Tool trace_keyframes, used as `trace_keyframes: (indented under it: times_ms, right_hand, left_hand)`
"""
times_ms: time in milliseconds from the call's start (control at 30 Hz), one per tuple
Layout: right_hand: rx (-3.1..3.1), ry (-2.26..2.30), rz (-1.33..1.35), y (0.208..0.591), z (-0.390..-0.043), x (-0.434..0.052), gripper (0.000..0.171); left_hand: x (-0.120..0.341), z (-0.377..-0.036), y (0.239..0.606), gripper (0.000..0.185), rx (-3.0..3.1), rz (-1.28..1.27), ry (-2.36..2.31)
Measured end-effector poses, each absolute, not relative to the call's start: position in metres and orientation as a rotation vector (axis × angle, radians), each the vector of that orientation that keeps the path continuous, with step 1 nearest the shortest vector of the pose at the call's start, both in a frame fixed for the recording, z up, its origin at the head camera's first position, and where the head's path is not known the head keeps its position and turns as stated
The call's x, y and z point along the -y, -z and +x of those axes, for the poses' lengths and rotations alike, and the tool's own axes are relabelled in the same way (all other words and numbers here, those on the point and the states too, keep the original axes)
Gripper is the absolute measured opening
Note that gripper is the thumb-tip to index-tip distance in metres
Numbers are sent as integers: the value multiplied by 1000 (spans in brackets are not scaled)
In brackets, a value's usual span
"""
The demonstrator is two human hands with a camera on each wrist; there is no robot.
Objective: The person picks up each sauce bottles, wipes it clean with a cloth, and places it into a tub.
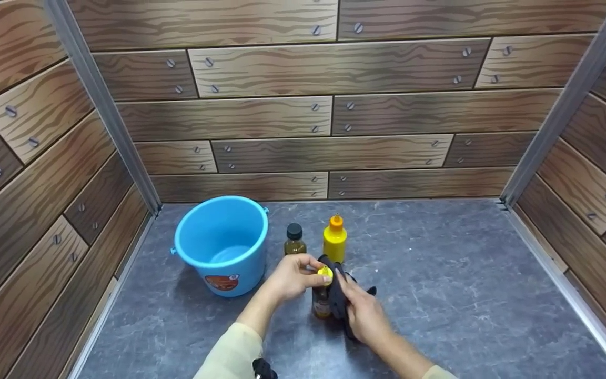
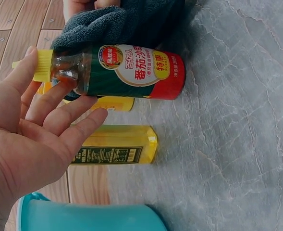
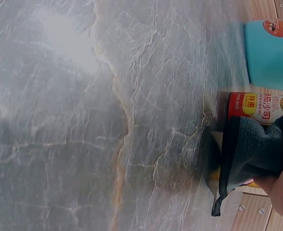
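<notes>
A ketchup bottle (image 2: 131,72) with a green and red label and a yellow cap (image 1: 325,275) stands upright on the grey table. My left hand (image 1: 288,277) pinches that cap between thumb and fingers; in the left wrist view the other fingers reach past the bottle's neck. On the bottle's right side, my right hand (image 1: 367,316) holds a dark grey cloth (image 3: 252,149) against it. The cloth hides part of the bottle, and its loose edge hangs down toward the table.
Behind the hands stand a dark-capped oil bottle (image 1: 295,245) and a yellow squeeze bottle (image 1: 334,245) with an orange top. A blue bucket (image 1: 253,271) is at the left. Wood-patterned walls (image 1: 329,118) enclose the back and sides.
</notes>
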State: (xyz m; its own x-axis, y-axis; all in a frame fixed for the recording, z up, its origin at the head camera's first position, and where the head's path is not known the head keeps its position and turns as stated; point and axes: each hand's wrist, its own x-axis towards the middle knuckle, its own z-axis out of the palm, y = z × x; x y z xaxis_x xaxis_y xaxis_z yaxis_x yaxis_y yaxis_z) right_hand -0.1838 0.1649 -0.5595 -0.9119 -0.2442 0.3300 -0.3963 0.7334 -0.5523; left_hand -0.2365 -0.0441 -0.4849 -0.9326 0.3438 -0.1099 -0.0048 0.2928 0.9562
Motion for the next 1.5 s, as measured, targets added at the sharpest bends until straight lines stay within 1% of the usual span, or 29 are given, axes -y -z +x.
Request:
trace_keyframes:
  times_ms: [367, 800, 1167, 1500]
  right_hand:
    - [2641, -880, 498, 570, -182, -164, 68]
    - [2566, -803, 534, 578, -184, -162, 60]
    - [2670, -705, 479, 583, -181, -161, 54]
    - [2794, -637, 444, 579, -180, -159, 55]
  left_hand:
    - [44, -235, 486, 16, -2252, 309, -1722]
    - [44, -237, 485, 16, -2276, 313, -1724]
    - [43, -235, 485, 15, -2252, 317, -1744]
    - [43, -236, 487, 15, -2265, 301, -1715]
